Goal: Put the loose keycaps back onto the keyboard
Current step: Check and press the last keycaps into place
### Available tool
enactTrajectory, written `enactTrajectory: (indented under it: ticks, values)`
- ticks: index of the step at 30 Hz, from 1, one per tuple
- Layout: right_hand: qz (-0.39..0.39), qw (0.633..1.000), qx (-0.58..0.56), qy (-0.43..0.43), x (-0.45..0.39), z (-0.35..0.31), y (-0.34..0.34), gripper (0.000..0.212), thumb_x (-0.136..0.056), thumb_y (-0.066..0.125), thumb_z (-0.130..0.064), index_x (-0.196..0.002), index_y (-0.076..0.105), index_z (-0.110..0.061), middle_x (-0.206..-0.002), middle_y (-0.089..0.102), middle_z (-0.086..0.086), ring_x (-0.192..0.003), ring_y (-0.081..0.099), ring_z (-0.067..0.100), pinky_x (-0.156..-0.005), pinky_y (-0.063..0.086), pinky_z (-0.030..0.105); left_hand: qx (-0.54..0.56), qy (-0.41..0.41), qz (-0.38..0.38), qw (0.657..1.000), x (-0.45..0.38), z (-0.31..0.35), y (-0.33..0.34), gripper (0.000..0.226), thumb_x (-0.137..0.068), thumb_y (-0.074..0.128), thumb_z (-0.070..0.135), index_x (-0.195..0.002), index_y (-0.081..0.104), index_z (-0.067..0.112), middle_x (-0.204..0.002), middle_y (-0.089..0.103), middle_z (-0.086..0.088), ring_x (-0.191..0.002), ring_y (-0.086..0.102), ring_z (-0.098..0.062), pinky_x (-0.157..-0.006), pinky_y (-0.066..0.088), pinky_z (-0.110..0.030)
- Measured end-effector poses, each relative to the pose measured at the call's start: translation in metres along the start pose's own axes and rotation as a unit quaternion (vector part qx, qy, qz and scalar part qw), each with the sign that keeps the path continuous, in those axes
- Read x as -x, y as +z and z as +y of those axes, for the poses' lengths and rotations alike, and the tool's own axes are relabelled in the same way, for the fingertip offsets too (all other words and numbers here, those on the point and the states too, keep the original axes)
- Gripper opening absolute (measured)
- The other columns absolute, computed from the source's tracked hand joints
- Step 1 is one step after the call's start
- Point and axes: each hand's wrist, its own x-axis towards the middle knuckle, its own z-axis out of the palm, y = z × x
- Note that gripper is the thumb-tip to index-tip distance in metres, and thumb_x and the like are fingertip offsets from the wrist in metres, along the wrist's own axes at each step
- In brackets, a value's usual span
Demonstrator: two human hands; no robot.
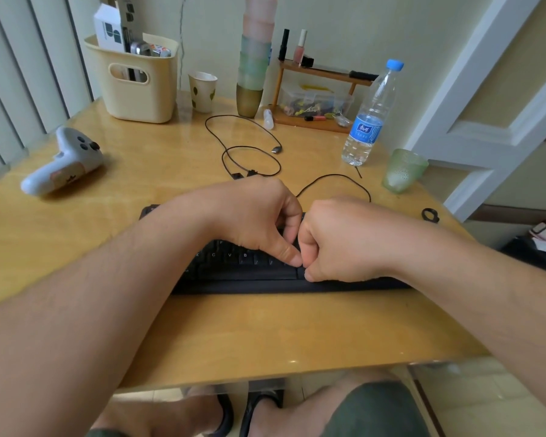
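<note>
Both curled hands (300, 234) hide keyboard (234, 269) beside legible C, V, B.

Single head-worn wide-angle view, looked forward and down, close over desk (76, 247); forearms entered from bottom, wall at top; no second view shared.

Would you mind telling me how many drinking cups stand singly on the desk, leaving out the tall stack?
2: a paper cup at the back beside the cream basket, and a green glass cup at the right edge near the water bottle. Others may be hidden.
</note>
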Motion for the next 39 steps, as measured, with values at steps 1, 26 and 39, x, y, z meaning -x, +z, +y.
enactTrajectory:
  ticks: [1,26,39]
  values:
    - [0.001,1.0,-0.011,0.004,0.0,0.001,0.001,0.018,-0.08,0.085,-0.031,-0.069,0.071,-0.028,-0.073,0.067,-0.012,-0.069,0.06,0.005,-0.056,0.045,0.024,-0.004,0.0,-0.001,1.0,0.0,0.0,0.001,0.034,-0.067,0.09,0.055,-0.07,0.069,0.028,-0.054,0.052,0.015,-0.052,0.047,-0.004,-0.055,0.039,-0.025]
    - [-0.103,0.993,-0.037,0.044,-0.027,0.004,-0.017,0.021,-0.079,0.088,-0.036,-0.083,0.071,-0.024,-0.082,0.069,-0.007,-0.083,0.065,0.015,-0.068,0.051,0.029,-0.051,-0.054,0.002,0.997,0.0,0.005,0.001,0.053,-0.059,0.09,0.064,-0.066,0.06,0.021,-0.047,0.053,0.016,-0.048,0.048,-0.001,-0.051,0.033,-0.024]
    - [-0.076,0.99,-0.103,0.059,-0.028,0.016,-0.02,0.025,-0.077,0.09,-0.037,-0.075,0.072,-0.02,-0.073,0.064,-0.003,-0.076,0.061,0.021,-0.068,0.052,0.034,0.037,-0.03,0.088,0.995,0.009,-0.008,-0.023,0.042,-0.075,0.084,0.051,-0.063,0.06,0.019,-0.05,0.049,0.01,-0.049,0.044,-0.006,-0.057,0.039,-0.028]
